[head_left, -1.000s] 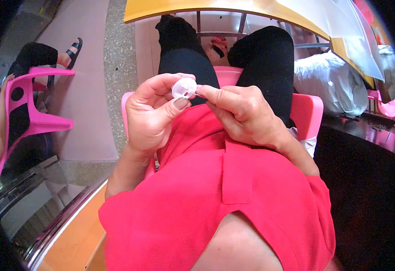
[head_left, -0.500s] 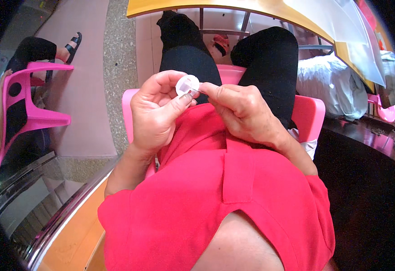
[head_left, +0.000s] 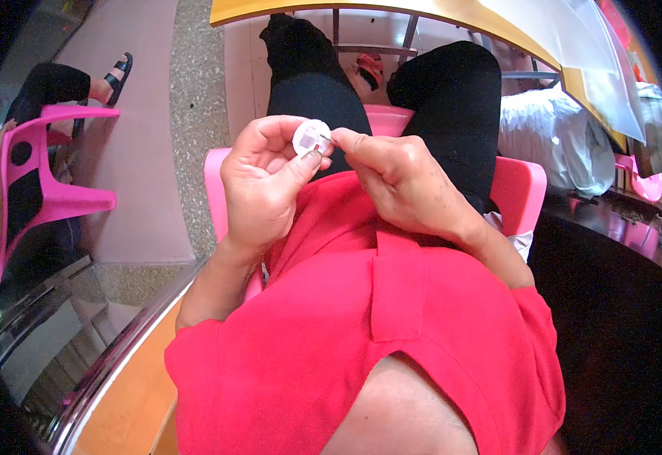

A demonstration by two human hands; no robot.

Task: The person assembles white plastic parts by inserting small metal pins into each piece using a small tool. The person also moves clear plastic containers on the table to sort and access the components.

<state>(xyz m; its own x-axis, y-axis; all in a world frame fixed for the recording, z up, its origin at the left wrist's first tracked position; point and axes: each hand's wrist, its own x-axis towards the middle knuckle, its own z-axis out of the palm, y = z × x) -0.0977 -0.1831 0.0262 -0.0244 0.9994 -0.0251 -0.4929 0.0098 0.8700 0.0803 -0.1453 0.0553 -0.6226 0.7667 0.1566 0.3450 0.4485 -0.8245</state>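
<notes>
My left hand holds a small round white disc between thumb and fingers, above my lap. My right hand pinches a thin needle-like piece with thumb and forefinger, and its tip touches the face of the disc. Both hands are close together over my red shirt and black trousers. What the thin piece is exactly stays too small to tell.
I sit on a pink plastic chair. A yellow-edged table lies ahead, with white bags beside it. At the left another person sits on a pink chair. An orange surface with a metal rim runs at lower left.
Both hands stay together on the disc; they have shifted slightly up and the disc has turned a little in my left fingers.
</notes>
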